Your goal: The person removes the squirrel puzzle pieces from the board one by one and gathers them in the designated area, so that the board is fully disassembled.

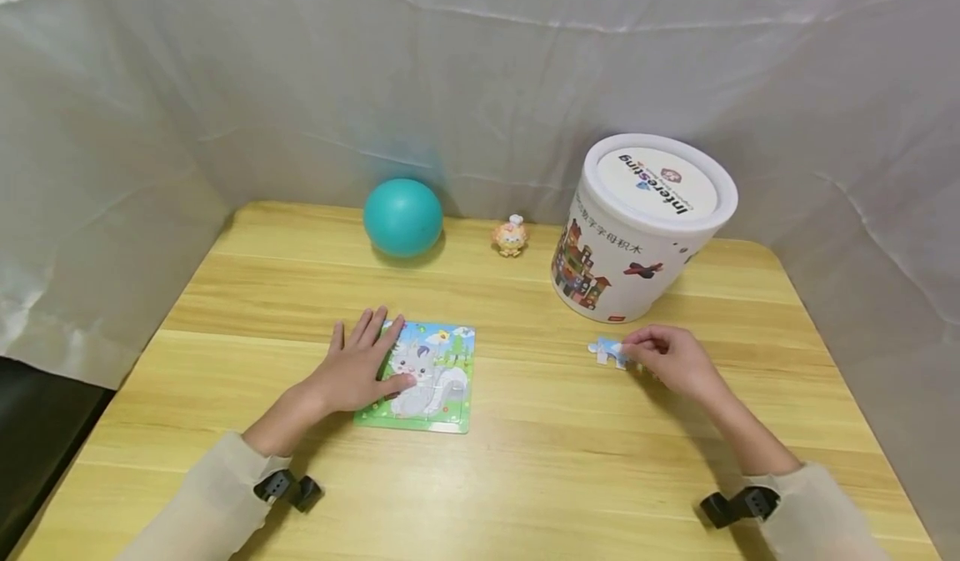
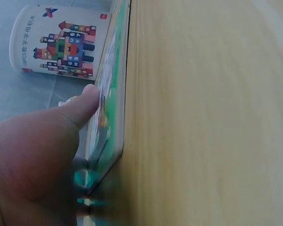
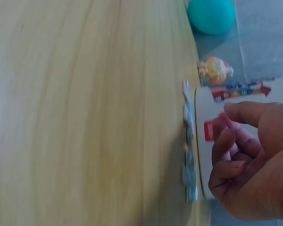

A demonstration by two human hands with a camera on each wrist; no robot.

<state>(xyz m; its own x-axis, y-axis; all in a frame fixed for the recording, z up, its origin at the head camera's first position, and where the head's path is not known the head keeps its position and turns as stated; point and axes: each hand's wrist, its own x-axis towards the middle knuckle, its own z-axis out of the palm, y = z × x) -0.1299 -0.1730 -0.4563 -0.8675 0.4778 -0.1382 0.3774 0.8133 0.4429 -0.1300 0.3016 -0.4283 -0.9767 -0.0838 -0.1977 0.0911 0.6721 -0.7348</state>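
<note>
Left hand lies with fingers spread over the left side of the puzzle, its thumb reaching across the picture. Right hand has bent fingers over the right end of some loose pieces; whether it grips them I cannot tell. Both puzzle and pieces lie between the hands on the table, well apart from each other. Just beyond the pieces stands the tub, lid on. Farther back are a figurine and a teal ball, near the curtain.
</note>
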